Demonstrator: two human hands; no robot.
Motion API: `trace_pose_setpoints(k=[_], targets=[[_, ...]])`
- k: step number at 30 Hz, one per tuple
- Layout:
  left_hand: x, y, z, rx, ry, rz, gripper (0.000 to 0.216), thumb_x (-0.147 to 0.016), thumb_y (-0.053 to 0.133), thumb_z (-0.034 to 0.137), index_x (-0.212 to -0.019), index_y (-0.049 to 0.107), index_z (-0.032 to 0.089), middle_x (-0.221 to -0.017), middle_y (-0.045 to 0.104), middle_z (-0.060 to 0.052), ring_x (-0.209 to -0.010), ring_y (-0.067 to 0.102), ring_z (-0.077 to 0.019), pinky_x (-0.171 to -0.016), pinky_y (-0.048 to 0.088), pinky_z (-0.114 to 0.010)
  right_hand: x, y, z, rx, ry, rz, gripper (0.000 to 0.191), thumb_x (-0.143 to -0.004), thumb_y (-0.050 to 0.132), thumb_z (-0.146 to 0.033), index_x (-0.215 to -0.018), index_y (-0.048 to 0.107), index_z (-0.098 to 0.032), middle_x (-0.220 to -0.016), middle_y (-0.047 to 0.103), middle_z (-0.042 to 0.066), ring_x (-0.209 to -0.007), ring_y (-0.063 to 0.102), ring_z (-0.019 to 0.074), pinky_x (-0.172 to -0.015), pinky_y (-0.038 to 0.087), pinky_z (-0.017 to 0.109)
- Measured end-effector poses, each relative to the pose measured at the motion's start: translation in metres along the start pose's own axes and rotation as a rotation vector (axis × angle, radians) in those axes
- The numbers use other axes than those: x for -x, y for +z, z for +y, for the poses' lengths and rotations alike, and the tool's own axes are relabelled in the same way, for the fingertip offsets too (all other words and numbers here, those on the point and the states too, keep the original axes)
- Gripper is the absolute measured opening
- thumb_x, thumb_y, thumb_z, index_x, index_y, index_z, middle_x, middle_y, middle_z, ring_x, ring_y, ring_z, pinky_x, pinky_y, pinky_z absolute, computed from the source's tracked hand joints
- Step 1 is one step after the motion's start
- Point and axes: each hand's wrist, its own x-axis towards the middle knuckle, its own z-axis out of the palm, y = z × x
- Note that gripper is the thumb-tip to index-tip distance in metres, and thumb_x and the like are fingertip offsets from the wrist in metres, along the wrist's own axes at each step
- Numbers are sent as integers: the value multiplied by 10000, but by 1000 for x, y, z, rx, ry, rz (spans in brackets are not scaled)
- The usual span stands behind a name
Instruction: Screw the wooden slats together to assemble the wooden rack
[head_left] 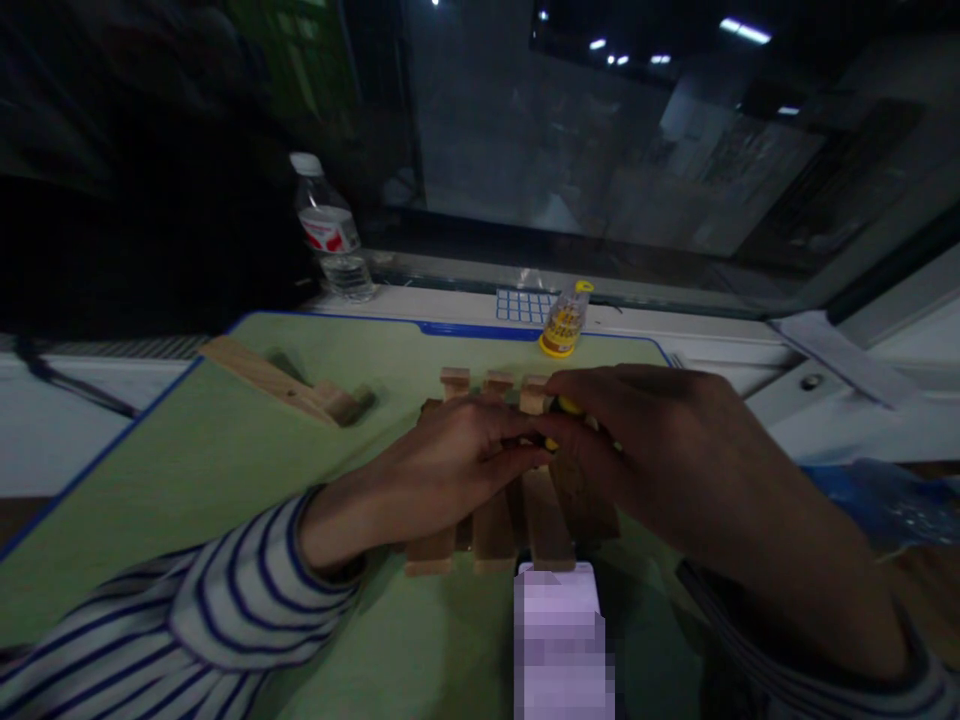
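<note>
Several wooden slats (551,515) lie side by side over darker wood, with small wood blocks (455,378) at their far ends. My right hand (645,430) is closed round a short yellow-and-black handle (571,405), which looks like a screwdriver's; most of it is hidden by my fingers. My left hand (457,455) reaches across the slats, thumb and fingers pinched at the right-hand slat, right beside the yellow part. Whatever the left fingertips hold is too small and dark to make out.
A long wooden piece with a block (274,378) lies on the green table (225,470) at the left. A phone (562,640) lies in front of the slats. At the back stand a yellow-capped container (566,320) and a water bottle (334,235), near the window.
</note>
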Motion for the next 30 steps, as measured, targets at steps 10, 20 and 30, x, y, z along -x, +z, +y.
trace_pose_setpoints(k=[10, 20, 30], targets=[[-1, 0, 4, -64, -43, 63, 208, -892, 545, 338, -976, 716, 255, -918, 726, 10, -806, 646, -145, -706, 479, -239, 3, 5, 7, -107, 10, 73, 337, -941, 457, -348, -1207, 574, -179, -1110, 700, 77, -957, 670, 231, -773, 510, 354], [0, 3, 7, -160, -58, 123, 169, -845, 599, 327, -892, 704, 204, -836, 707, -9, -757, 638, -143, -700, 493, -245, 1, 0, 7, -300, -94, 22, 259, -912, 489, -164, -1127, 616, -233, -1098, 703, -6, -908, 671, 133, -781, 506, 240], [0, -1, 4, -19, -52, 6, 221, -901, 536, 287, -1056, 692, 275, -982, 723, 19, -858, 660, -136, -771, 500, -238, 4, 0, 7, -138, -67, 42, 271, -901, 505, -209, -1149, 605, -249, -1017, 724, 15, -825, 688, 179, -719, 524, 307]])
